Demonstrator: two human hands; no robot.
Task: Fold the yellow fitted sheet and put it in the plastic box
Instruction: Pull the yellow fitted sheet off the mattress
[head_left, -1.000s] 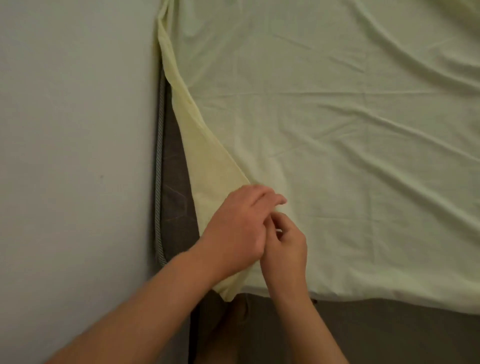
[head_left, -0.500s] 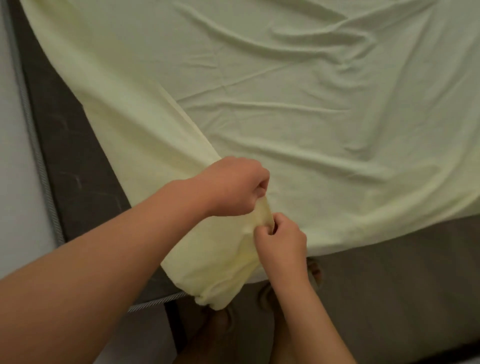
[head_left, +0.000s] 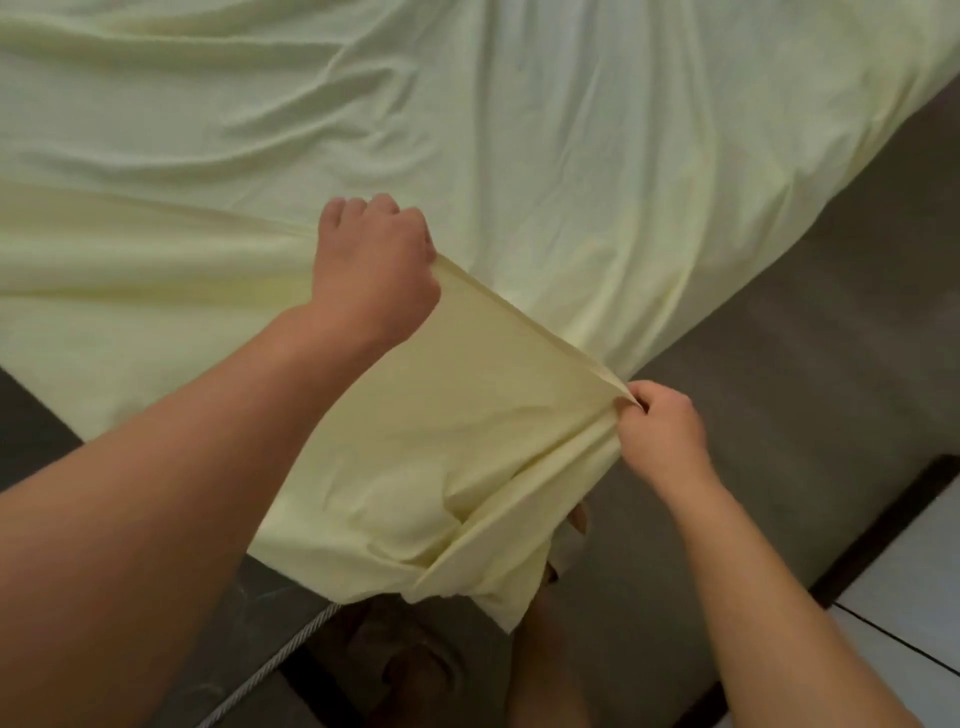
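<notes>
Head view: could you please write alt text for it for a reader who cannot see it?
Two bare hands stretch an edge of a yellow fitted sheet taut between them: left hand fisted, right hand pinching. The rest lies wrinkled over a dark mattress.

Your left hand (head_left: 371, 265) is curling into a closed fist, knuckles up and away from you, gripping cloth at its thumb side. Your bare left forearm is reaching in from the lower left, crossing diagonally up toward the middle. Your right hand (head_left: 662, 423) is sitting lower and to the right, well apart from the left, fingers (head_left: 640, 401) pinching tight at their tips. Your bare right forearm is coming in from the lower right corner.
</notes>
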